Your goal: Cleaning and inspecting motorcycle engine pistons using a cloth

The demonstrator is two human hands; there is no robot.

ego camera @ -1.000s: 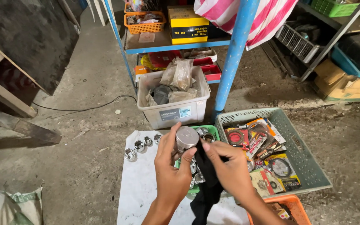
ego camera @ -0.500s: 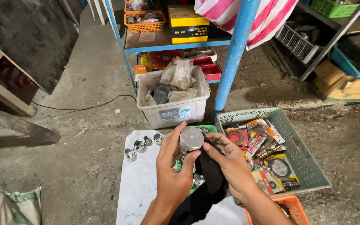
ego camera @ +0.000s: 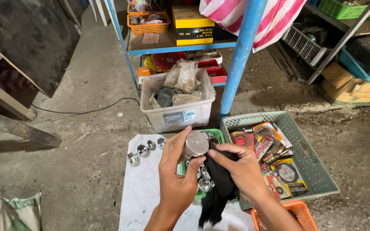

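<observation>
piston [ego camera: 195, 144], a round silver metal one, sits in the left hand [ego camera: 177, 179], its flat crown tilted up toward the camera. the fingers [ego camera: 177, 145] wrap its skirt from the left and the thumb looks to press from below, so the hold is closed firmly around the part. it hangs just above the far end of the green basket [ego camera: 217, 136], which holds more shiny pistons.

the right hand [ego camera: 241, 167] is bunched shut on a black rag [ego camera: 219, 188], pressing a fold of it against the right side of the piston; the rest of the rag dangles down toward the white sheet [ego camera: 141, 194] under the basket.

to wipe well, i judge the left hand should keep the skirt pinned and turn the part a little at a time, so the cloth meets fresh metal each pass. the rag works best pushed with the fingertips into grooves rather than dragged flat. keeping the work over the basket means a slip drops the part among its fellows, not onto the concrete.

four more pistons [ego camera: 145, 150] stand in a row left of the basket on the sheet's edge. right of the basket lies a grey crate [ego camera: 317, 171] of packaged gaskets.
</observation>
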